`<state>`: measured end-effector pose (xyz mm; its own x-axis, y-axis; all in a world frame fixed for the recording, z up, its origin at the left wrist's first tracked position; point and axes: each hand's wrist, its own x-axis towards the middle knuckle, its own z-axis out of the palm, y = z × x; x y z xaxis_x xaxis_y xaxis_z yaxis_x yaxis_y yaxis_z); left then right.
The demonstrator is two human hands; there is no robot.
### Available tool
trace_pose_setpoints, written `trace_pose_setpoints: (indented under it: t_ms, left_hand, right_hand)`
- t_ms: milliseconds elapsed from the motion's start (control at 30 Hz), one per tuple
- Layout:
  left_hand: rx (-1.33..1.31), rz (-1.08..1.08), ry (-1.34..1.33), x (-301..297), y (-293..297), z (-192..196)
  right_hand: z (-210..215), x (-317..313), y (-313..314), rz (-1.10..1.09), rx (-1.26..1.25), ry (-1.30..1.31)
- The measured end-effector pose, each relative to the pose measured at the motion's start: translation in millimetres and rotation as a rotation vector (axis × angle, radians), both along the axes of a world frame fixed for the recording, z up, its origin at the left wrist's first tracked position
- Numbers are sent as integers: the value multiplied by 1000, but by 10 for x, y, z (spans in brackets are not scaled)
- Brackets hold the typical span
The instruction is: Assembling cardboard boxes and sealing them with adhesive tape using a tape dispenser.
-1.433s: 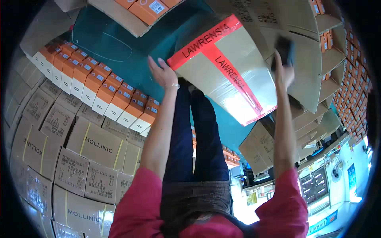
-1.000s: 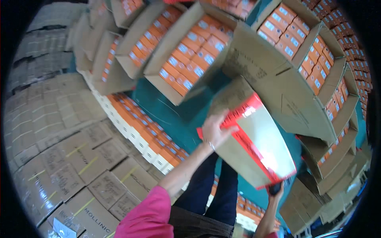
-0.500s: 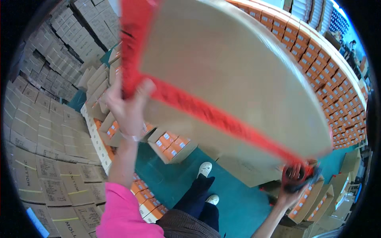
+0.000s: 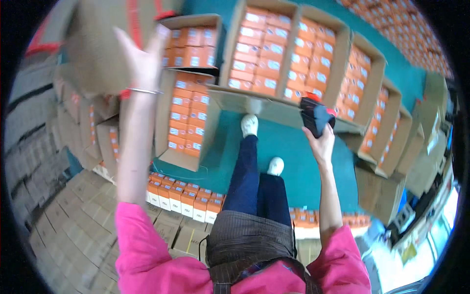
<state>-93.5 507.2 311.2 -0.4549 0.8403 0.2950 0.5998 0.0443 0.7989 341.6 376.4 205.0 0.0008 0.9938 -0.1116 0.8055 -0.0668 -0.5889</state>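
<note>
The carton (image 4: 95,49), brown and blurred, with a strip of red tape (image 4: 133,19) on it, is at upper left. The left hand (image 4: 143,63) overlaps it, fingers spread; whether they touch, I cannot tell. The right hand (image 4: 322,143) grips a dark tape gun (image 4: 314,116) with red bits. Beyond are open boxes (image 4: 290,56) of orange packs (image 4: 267,66); below, green floor (image 4: 316,181).

Down-left of the tape dispenser (image 4: 316,115), room's left over the green floor (image 4: 307,172); above it, the way's blocked by open cartons (image 4: 290,51), far left by a taped carton (image 4: 98,46).
</note>
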Motion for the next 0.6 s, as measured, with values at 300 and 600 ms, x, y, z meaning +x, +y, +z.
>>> trace_pose_setpoints:
  t_ms: [300, 600]
  left_hand:
    - [-475, 362, -60, 2350, -1104, -3016]
    - [-292, 815, -447, 2275, -1926, -2942]
  right_hand:
    - [-1207, 970, -308, 309, -42, -315]
    - [-709, 924, -735, 406, -138, -200]
